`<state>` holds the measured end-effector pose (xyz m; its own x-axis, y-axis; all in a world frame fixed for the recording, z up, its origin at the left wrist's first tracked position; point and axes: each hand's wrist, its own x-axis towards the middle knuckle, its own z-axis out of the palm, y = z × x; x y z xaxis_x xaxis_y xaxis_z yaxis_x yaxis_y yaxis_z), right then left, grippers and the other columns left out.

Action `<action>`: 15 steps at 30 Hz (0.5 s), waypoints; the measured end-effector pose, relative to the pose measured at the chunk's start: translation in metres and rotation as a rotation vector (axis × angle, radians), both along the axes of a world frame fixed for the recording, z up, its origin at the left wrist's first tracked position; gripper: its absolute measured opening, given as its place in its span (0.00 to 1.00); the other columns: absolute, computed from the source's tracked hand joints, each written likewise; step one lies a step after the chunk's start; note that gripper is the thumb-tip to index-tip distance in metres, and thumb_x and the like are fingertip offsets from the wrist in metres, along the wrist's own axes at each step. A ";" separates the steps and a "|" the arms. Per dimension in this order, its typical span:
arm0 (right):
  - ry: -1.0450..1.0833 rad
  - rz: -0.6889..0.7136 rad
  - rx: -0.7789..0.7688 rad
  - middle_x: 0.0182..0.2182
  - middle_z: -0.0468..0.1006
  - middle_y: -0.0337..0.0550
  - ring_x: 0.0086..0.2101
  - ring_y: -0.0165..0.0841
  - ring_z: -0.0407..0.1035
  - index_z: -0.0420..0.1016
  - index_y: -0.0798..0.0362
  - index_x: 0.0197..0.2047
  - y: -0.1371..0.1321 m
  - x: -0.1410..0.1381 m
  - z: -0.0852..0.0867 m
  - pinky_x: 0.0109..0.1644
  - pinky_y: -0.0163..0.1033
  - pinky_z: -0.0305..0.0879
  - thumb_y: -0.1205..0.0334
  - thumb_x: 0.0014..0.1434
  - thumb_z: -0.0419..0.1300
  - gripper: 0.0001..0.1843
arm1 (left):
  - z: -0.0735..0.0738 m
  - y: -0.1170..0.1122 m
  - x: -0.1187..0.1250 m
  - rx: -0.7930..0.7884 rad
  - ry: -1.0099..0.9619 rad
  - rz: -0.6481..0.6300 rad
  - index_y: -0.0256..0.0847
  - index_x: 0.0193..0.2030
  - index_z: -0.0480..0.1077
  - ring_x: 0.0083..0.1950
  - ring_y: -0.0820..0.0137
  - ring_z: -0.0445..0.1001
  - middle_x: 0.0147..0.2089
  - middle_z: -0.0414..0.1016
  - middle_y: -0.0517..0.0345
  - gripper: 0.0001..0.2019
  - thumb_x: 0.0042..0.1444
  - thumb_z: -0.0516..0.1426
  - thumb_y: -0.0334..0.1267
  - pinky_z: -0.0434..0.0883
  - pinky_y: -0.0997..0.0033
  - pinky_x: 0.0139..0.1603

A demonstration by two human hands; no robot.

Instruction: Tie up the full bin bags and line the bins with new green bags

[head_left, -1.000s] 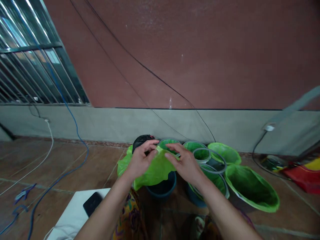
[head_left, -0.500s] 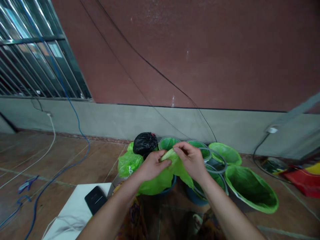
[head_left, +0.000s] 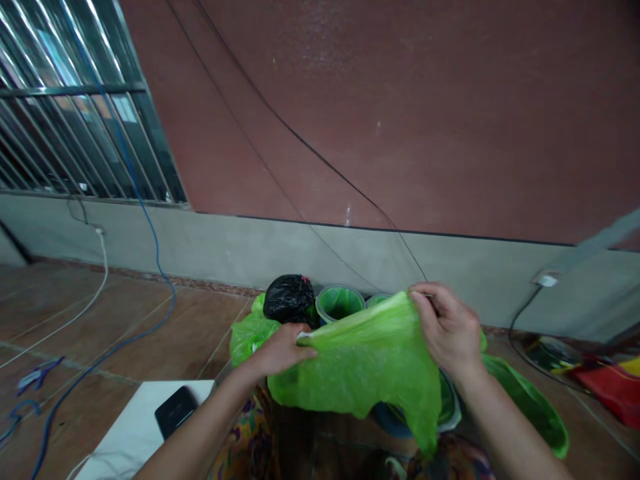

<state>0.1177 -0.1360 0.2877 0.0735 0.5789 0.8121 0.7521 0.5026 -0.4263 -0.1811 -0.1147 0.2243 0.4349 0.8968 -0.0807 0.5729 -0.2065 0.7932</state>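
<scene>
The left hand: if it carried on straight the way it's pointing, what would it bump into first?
The left hand would first meet the green plastic it pinches, stretched across its way. Beyond that, perhaps the right hand at the other end, though depth is unclear.

The bag point(head_left: 367, 363) hangs between both hands point(head_left: 450, 330), before bins point(head_left: 350, 297).

Looks like a house or its porch: barred window point(head_left: 90, 123) at ten o'clock, painted wall point(head_left: 400, 100) at twelve, floor tiles point(head_left: 193, 327) at eight.

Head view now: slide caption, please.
Left hand and right hand hold a green bag spread between them, near lined bins.
</scene>
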 end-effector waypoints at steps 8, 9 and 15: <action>0.106 -0.305 0.066 0.29 0.78 0.41 0.27 0.31 0.70 0.77 0.52 0.37 0.008 0.053 0.001 0.33 0.36 0.64 0.48 0.61 0.57 0.16 | 0.013 -0.001 -0.041 0.136 0.316 -0.035 0.41 0.38 0.73 0.39 0.68 0.73 0.36 0.76 0.59 0.08 0.52 0.55 0.37 0.64 0.74 0.37; 0.147 -0.325 0.064 0.29 0.78 0.42 0.27 0.32 0.70 0.77 0.52 0.37 0.010 0.059 0.000 0.33 0.37 0.64 0.48 0.60 0.57 0.16 | 0.014 -0.003 -0.046 0.153 0.310 -0.036 0.41 0.38 0.74 0.39 0.68 0.73 0.36 0.76 0.59 0.09 0.53 0.55 0.37 0.64 0.75 0.38; 0.417 -0.347 0.085 0.31 0.75 0.45 0.28 0.35 0.67 0.75 0.51 0.36 0.020 0.077 -0.012 0.35 0.43 0.63 0.51 0.56 0.59 0.12 | 0.007 -0.005 -0.064 0.324 0.063 0.291 0.43 0.41 0.75 0.39 0.69 0.75 0.38 0.78 0.59 0.10 0.53 0.56 0.36 0.68 0.74 0.40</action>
